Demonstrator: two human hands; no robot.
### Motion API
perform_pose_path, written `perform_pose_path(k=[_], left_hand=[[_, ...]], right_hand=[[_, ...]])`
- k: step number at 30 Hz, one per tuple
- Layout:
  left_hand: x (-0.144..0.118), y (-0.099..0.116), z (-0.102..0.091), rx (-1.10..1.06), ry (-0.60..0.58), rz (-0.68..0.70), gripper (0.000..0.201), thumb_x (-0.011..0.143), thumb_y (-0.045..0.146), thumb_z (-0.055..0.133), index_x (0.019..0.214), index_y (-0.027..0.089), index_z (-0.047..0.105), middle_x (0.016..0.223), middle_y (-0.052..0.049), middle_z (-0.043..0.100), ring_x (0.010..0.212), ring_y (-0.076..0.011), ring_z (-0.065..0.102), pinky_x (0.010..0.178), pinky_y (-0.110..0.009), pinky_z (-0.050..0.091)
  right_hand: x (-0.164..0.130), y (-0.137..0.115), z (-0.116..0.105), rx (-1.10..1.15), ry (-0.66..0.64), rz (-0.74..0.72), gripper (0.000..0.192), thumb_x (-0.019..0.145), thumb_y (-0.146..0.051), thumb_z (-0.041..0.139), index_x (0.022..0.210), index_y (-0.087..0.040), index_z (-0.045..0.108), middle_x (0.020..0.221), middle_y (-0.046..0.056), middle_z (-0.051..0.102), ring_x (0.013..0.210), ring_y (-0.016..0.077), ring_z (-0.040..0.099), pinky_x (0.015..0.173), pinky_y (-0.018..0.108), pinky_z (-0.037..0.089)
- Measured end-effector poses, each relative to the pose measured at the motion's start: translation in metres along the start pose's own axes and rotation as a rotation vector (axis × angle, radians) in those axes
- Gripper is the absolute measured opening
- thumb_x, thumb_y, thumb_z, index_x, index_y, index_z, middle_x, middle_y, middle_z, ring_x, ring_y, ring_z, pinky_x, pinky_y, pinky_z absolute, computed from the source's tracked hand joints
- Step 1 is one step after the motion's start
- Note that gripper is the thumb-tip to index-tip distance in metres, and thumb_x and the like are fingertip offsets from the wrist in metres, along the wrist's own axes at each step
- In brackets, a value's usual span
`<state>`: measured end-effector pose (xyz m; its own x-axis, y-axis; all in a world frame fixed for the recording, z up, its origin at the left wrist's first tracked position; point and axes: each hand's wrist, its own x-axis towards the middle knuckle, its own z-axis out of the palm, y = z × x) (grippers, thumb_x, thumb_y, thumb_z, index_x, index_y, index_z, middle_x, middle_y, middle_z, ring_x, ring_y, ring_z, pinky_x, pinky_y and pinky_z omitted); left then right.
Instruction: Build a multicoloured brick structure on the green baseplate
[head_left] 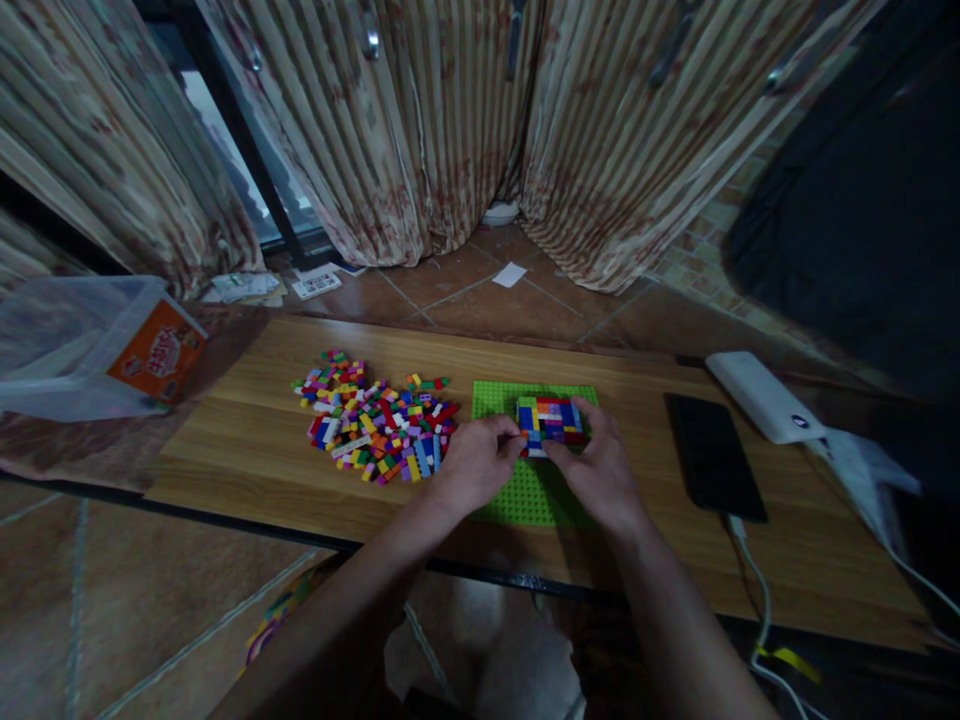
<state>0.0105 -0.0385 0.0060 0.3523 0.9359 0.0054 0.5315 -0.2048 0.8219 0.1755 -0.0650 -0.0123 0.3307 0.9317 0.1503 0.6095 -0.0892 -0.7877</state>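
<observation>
From my remote seat I take the one wooden table (247,440) as landmark: everything lies on its top. Largest on it is a clear plastic bin (82,345) at its left end, then one green baseplate (525,490) near the middle, one loose pile of small bricks (379,425) just left of that plate, one black phone (712,455) and one white power bank (761,395) toward the right end. On the baseplate sits one multicoloured brick block (551,420). My left hand (476,465) pinches its left edge, fingers narrowed; my right hand (600,470) curls round its right and front, closed on it. I judge the block light, rigid and slick-sided, liable to split along layers, so best gripped by opposite side walls, low down.
</observation>
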Motion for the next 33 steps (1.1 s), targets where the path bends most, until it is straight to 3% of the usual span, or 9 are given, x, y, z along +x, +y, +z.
perform_pose_path(k=[22,25,29,33], left_hand=[[0.002,0.002,0.004,0.068,0.012,-0.06,0.017,0.087,0.021,0.055,0.077,0.017,0.068,0.074,-0.002,0.07,0.07,-0.0148,0.063,0.067,-0.025,0.045],[0.001,0.001,0.001,0.07,-0.013,-0.044,0.016,0.088,0.022,0.054,0.081,0.017,0.068,0.078,-0.002,0.07,0.073,-0.0155,0.064,0.069,-0.026,0.047],[-0.001,-0.003,-0.005,0.032,-0.101,0.005,0.015,0.084,0.019,0.058,0.096,0.017,0.065,0.094,-0.003,0.072,0.079,-0.0153,0.065,0.075,-0.027,0.05],[-0.004,0.0,-0.004,0.12,-0.121,-0.024,0.033,0.074,0.02,0.07,0.105,0.016,0.061,0.103,-0.007,0.07,0.089,-0.0203,0.066,0.083,-0.032,0.052]], right_hand=[[0.003,-0.005,0.001,0.0,-0.078,0.055,0.06,0.068,-0.034,0.063,0.125,-0.015,0.058,0.121,0.014,0.06,0.11,0.0275,0.058,0.099,0.047,0.044],[0.004,-0.002,0.001,-0.005,-0.063,-0.011,0.06,0.071,-0.033,0.062,0.128,-0.017,0.056,0.127,0.014,0.056,0.115,0.0277,0.055,0.103,0.048,0.041],[0.011,0.003,0.0,-0.031,-0.055,-0.199,0.054,0.081,-0.034,0.054,0.132,-0.018,0.053,0.142,0.014,0.046,0.132,0.0273,0.042,0.111,0.048,0.034],[0.018,0.008,0.001,-0.105,-0.131,-0.275,0.046,0.089,-0.039,0.045,0.128,-0.017,0.057,0.13,0.014,0.058,0.123,0.0269,0.05,0.108,0.048,0.037]])
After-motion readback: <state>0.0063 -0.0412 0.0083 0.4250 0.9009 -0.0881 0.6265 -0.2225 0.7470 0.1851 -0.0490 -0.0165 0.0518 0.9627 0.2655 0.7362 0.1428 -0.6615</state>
